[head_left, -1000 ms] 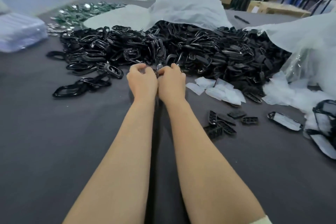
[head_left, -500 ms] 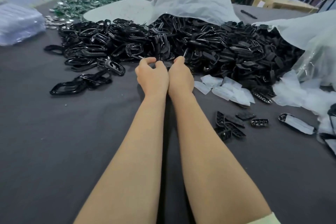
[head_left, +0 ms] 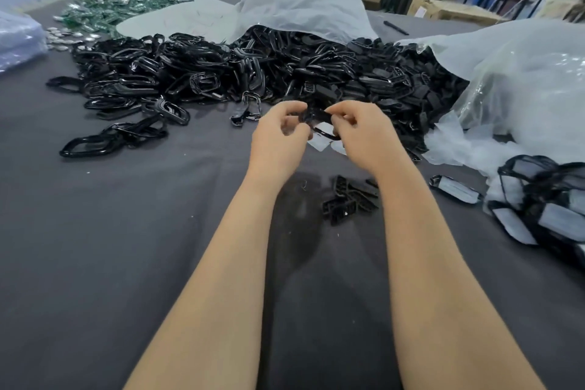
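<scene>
A big heap of black plastic frames and inserts [head_left: 240, 70] lies across the far half of the dark grey table [head_left: 95, 247]. Just in front of the heap, my left hand [head_left: 278, 136] and my right hand [head_left: 364, 133] are raised a little above the table. Together they pinch a small black plastic part [head_left: 316, 119] between their fingertips. Motion blur hides the part's exact shape.
Several small black grid inserts [head_left: 348, 199] lie under my right forearm. White film scraps [head_left: 323, 144] sit beyond the hands. Assembled frames with film [head_left: 544, 206] pile at the right, clear plastic bags [head_left: 522, 73] behind, green parts [head_left: 120, 6] far left.
My hands were pressed together at the heap's edge with fingers tucked in; now they have pulled back, spread apart and lifted, with a black part between them.
</scene>
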Demonstrator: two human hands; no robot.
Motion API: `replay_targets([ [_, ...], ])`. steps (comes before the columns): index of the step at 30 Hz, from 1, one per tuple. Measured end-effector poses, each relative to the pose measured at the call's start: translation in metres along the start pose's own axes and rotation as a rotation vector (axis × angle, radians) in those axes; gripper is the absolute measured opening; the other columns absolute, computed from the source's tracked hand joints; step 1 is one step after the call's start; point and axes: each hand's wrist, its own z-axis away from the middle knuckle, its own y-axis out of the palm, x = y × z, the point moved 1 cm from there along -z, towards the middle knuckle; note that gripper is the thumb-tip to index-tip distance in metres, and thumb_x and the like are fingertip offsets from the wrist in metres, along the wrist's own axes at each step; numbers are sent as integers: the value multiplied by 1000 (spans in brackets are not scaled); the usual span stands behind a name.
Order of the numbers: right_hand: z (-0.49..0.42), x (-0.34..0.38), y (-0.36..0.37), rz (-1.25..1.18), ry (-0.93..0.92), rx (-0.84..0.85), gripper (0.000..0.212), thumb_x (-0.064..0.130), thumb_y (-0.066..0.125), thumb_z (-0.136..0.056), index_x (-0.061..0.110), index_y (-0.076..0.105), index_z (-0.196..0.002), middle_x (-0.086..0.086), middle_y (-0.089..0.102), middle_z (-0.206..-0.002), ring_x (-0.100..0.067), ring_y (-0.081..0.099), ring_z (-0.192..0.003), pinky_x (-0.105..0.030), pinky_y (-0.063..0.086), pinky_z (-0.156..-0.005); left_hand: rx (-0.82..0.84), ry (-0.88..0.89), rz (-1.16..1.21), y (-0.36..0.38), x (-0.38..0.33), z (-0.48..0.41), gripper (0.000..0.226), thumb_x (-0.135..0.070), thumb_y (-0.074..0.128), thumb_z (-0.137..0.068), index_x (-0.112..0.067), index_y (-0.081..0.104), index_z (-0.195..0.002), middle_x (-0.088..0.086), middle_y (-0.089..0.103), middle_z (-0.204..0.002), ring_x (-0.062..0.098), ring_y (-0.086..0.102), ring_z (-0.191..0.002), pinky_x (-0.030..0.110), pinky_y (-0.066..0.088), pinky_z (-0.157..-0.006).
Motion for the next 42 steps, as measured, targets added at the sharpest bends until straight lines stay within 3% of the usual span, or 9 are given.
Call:
replay_targets([
  [5, 19, -14, 1, -72, -4, -147, 15, 13, 54, -94, 19, 67, -97, 8, 60, -79, -2, 53, -72, 0, 35, -58, 93, -73, 169, 10, 0, 13, 16, -7, 56, -92, -22, 57, -89, 2, 71, -81, 3, 68, -63, 17, 54, -60],
  [10, 24, -17, -1, -236, 117, -180, 7, 26, 61, -91, 20, 61, -95, 4, 63, -87, -15, 62, -77, -19, 49, -70, -82, -131, 197, 11, 15, 8, 16, -6, 52, -97, -17, 52, -86, 3, 67, -77, 2, 67, -56, 16, 50, -51],
  [13, 27, -19, -13, 61, 201, 64, 22, 38, 70, -82, 17, 65, -89, 4, 63, -83, -10, 58, -75, -14, 42, -59, -158, -140, 254, 8, 18, 4, 18, -6, 49, -98, -19, 49, -86, 3, 65, -79, 1, 64, -53, 15, 48, -49],
  [16, 33, -14, -15, 346, 251, 389, 33, 38, 75, -79, 7, 68, -88, -8, 70, -96, -20, 63, -88, -30, 49, -75, -208, -121, 234, 8, 18, 4, 18, -5, 48, -98, -19, 49, -86, 3, 64, -76, 1, 61, -50, 16, 50, -52],
  [18, 33, -8, -12, 369, 240, 424, 24, 31, 74, -81, 9, 65, -86, -6, 69, -97, -20, 61, -89, -29, 48, -77, -216, -126, 229, 10, 19, 4, 17, -6, 49, -97, -19, 49, -87, 2, 64, -76, 1, 62, -52, 18, 53, -58],
  [21, 30, -8, -5, 233, 158, 238, 10, 23, 69, -85, 19, 61, -89, 6, 59, -81, -13, 55, -81, -22, 39, -66, -199, -129, 225, 11, 19, 4, 16, -7, 50, -97, -19, 51, -88, 3, 65, -79, 2, 62, -55, 20, 55, -64],
  [25, 26, -14, -3, -433, 182, -202, 5, 7, 59, -91, 12, 60, -90, -3, 65, -77, -7, 63, -60, -22, 53, -62, -172, -110, 214, 12, 19, 5, 11, -6, 50, -98, -16, 54, -99, 0, 66, -78, 1, 62, -58, 21, 56, -68],
  [29, 27, -12, 2, -836, 215, -171, 13, 0, 53, -94, 8, 63, -89, -6, 65, -77, -8, 69, -62, -17, 54, -61, -164, -93, 190, 12, 18, 6, 13, -6, 50, -98, -18, 56, -101, -3, 67, -78, -2, 62, -57, 20, 56, -68],
  [42, 25, -14, 6, -707, 201, -235, 12, 1, 61, -89, 11, 63, -84, -2, 66, -74, -3, 64, -56, -14, 53, -60, -106, -77, 219, 17, 15, 7, 20, -8, 49, -97, -25, 60, -96, -6, 66, -76, 3, 67, -63, 21, 57, -68],
])
